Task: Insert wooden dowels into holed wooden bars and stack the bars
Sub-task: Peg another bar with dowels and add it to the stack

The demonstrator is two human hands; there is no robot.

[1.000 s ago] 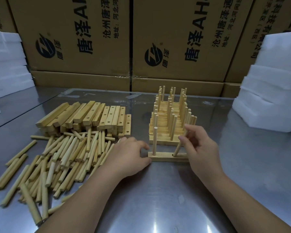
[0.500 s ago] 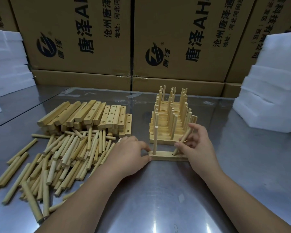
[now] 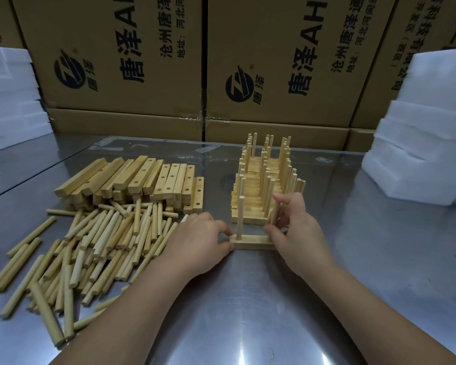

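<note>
On table (image 3: 248, 299), left hand (image 3: 198, 241) gripping bar (image 3: 253, 242) end, right hand (image 3: 298, 230) pinching dowel (image 3: 275, 214)

A shiny grey steel tabletop (image 3: 248, 325) fills the lower frame. Across the top stand large brown cardboard boxes (image 3: 132, 61) printed with black Chinese lettering and round logos. A stack of white foam slabs (image 3: 8, 96) rises at the left edge. A taller white foam stack (image 3: 427, 133) rises at the right edge.

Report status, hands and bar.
Left hand grips bar end. Right hand pinches second dowel, upright at bar's right end. Finished stack just behind bar.
</note>
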